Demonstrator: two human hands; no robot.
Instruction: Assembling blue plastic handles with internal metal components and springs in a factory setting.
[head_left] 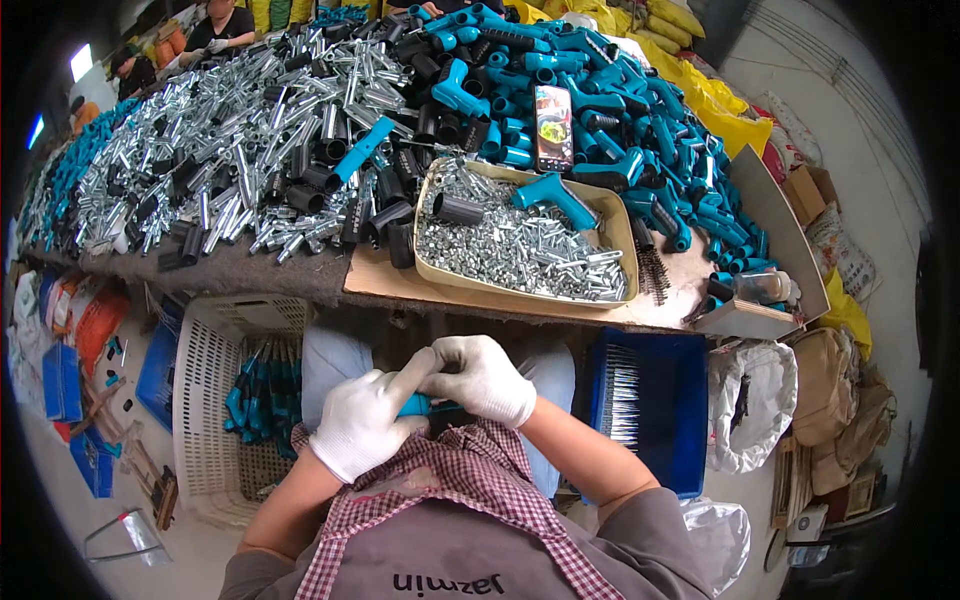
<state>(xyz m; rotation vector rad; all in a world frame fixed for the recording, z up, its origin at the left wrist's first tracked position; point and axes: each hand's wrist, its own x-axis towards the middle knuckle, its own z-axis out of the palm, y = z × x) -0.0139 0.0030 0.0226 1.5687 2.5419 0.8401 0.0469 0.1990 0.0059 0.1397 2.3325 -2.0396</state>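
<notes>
Over my lap, both hands wear white knitted gloves. My left hand [362, 420] is closed round a teal plastic handle [414, 405], and only a short piece of it shows below the fingers. Against its fingertips, my right hand [482, 378] is closed in a pinch; whatever lies between its fingers is hidden. Just ahead of the hands, a cream tray [520, 291] of small metal screws and pins sits at the table's edge. A loose teal handle [560, 197] and a black sleeve [458, 208] lie on top of them.
Piles of metal tubes [240, 150] and teal handles [640, 110] cover the table, with a phone [553, 128] propped among them. A white basket [205, 400] with teal-handled tools stands left, a blue bin [655, 420] of metal rods right. Other people [228, 28] sit far left.
</notes>
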